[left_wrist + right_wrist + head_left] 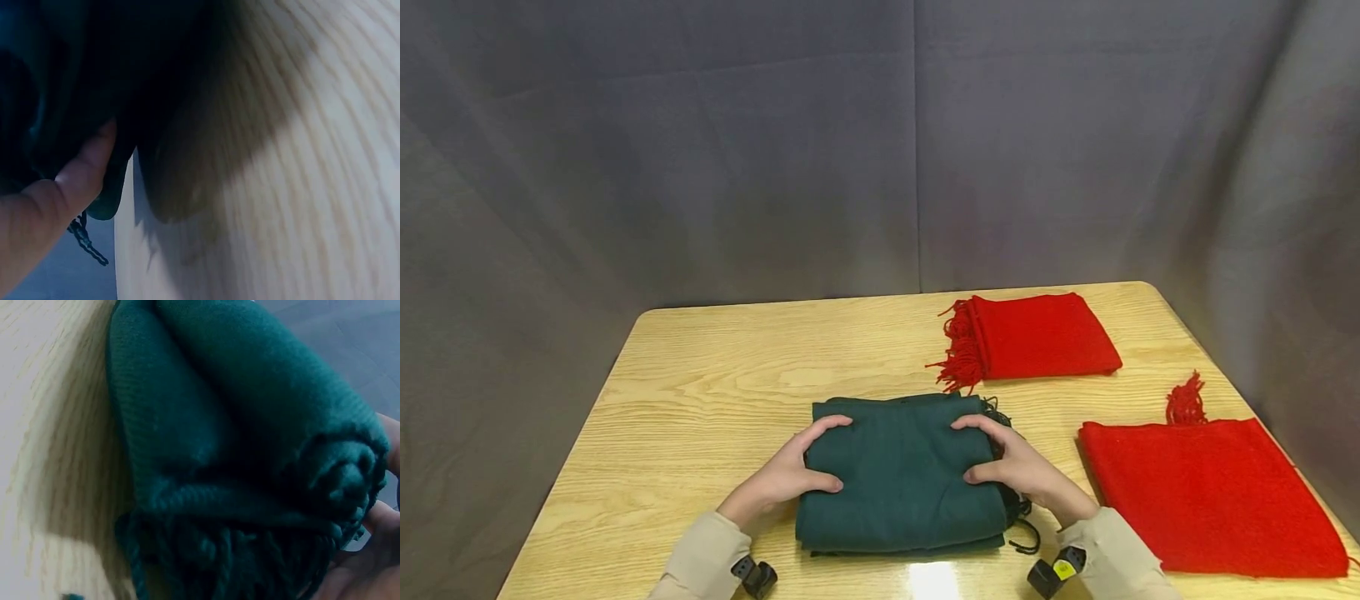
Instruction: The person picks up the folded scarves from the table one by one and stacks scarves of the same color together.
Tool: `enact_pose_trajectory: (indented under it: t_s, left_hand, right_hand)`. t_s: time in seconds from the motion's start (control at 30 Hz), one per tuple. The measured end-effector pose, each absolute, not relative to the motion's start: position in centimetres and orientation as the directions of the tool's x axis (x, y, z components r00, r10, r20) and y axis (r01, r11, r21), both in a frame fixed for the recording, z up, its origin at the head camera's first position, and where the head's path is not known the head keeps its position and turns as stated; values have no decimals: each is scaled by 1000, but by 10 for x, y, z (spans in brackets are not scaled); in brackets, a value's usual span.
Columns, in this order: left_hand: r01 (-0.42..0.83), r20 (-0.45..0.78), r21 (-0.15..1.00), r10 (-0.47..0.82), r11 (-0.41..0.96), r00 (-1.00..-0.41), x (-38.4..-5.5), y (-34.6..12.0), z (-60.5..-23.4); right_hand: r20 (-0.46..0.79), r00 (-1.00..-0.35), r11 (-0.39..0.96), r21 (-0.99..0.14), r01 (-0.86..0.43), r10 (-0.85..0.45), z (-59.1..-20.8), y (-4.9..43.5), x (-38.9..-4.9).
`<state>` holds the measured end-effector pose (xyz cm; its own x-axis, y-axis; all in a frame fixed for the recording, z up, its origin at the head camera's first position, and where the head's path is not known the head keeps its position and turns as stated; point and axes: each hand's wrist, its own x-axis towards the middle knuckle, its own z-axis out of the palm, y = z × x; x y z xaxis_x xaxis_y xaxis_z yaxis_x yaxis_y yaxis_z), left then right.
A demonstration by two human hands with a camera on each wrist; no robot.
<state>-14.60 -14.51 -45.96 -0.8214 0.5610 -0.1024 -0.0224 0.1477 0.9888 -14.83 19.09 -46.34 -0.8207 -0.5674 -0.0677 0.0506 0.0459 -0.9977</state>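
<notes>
A dark green scarf (902, 475), folded into a thick bundle, lies between the two hands at the table's near middle. My left hand (792, 469) grips its left side, thumb and forefinger curved over the top. At the opposite side my right hand (1018, 467) holds the bundle in the same way, beside dark fringe (1015, 504). In the right wrist view the scarf (181, 425) shows a rolled fold and knotted tassels, with fingers (381, 519) at the roll's end. The left wrist view shows a finger (84, 165) against the dark cloth. Other fingers are hidden.
A folded red scarf (1045, 337) with fringe on its left lies at the back right of the wooden table (700, 375). Another folded red scarf (1213, 500) lies by the right edge, a tassel bunch (1186, 402) above it. Grey cloth (775, 167) hangs behind.
</notes>
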Motion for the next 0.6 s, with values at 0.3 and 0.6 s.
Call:
enact_pose_trajectory:
  t_s: [0.3, 0.6]
  left_hand:
    - [-36, -109, 989, 535, 144, -838, -145, -144, -450]
    - [-1, -76, 990, 533, 139, -843, -147, -150, -445]
  right_hand:
    - [-66, -827, 79, -997, 27, -558, -455, 188, -150]
    - [-75, -827, 109, -994, 16, -557, -449, 185, -155]
